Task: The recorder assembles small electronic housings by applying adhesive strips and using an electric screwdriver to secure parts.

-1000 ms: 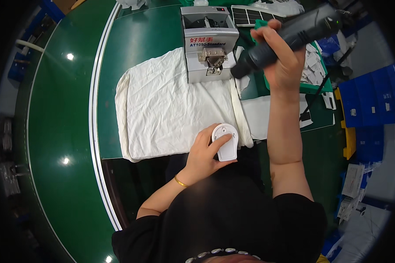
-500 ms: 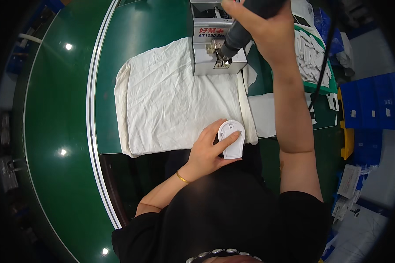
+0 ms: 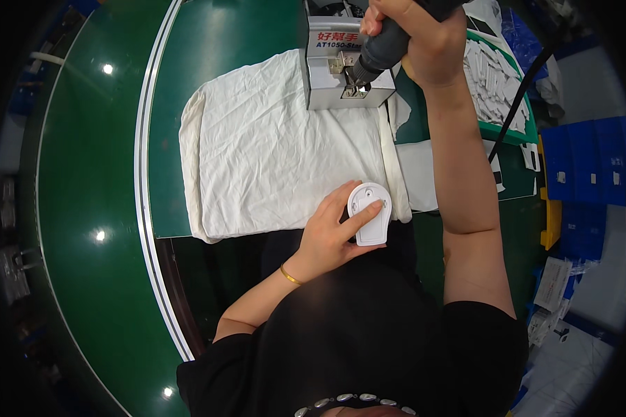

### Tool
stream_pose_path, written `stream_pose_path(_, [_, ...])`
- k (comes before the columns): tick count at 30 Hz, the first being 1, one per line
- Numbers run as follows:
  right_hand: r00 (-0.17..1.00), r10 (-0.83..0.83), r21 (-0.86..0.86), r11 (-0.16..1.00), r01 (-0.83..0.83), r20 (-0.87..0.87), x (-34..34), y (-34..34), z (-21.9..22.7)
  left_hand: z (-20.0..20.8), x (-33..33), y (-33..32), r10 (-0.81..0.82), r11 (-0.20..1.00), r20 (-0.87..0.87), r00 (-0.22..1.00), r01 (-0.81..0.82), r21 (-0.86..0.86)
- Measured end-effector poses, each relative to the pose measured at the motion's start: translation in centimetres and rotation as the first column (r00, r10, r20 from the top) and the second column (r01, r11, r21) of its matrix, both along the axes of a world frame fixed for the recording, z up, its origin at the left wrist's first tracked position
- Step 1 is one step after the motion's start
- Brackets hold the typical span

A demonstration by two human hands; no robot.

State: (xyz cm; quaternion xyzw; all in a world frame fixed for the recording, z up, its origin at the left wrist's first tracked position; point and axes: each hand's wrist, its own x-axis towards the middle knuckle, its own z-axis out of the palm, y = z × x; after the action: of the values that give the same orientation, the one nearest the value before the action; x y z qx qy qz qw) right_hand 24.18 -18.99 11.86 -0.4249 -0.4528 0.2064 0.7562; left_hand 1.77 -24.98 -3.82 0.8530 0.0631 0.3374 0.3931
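My left hand (image 3: pixel 327 233) grips a white plastic housing (image 3: pixel 373 233), rounded at one end and squared at the other, with small screw holes. The thumb lies across its recessed face. It is held at the near edge of a white cloth (image 3: pixel 278 153). Farther off, my right hand (image 3: pixel 438 52) is closed around a black electric screwdriver (image 3: pixel 384 47). The driver slants down to the left, its tip at the metal pick-up bracket on the front of a grey screw feeder (image 3: pixel 323 90). Whether a screw sits on the tip is too small to tell.
Right of the feeder, a green tray (image 3: pixel 533 128) holds many small white pieces. A dark cable (image 3: pixel 518 104) hangs beside my right forearm. Blue bins (image 3: pixel 584 163) stand at the far right. White-edged green surface (image 3: pixel 97 174) stretches along the left.
My right hand and the screwdriver have tilted slightly rightward, the tip still at the feeder. My left hand keeps its hold on the housing. The whole view has shifted a little.
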Motion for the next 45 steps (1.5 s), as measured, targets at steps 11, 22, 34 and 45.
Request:
stream_pose_path(11, [0.988, 0.077, -0.077, 0.995, -0.067, 0.135, -6.0, -9.4, -0.1, -0.3, 0.0, 0.0, 0.007, 1.0, -0.004, 1.0, -0.007, -0.015])
stream_pose_path(22, [0.942, 0.077, -0.311, 0.95, 0.03, 0.326, -7.2, -13.1, -0.3, 0.1, -0.1, -0.1, 0.012, 1.0, 0.013, 1.0, -0.012, -0.019])
stream_pose_path(34, [0.968, 0.045, -0.29, 0.957, 0.029, 0.245, -8.2, -13.2, -0.8, -0.1, 0.0, -0.3, 0.026, 1.0, 0.004, 1.0, -0.026, -0.015])
stream_pose_path(45, [0.987, -0.007, -0.307, 0.95, 0.057, 0.161, -9.2, -13.0, -1.5, -0.2, 0.2, -0.5, 0.047, 0.998, -0.006, 0.999, -0.047, -0.032])
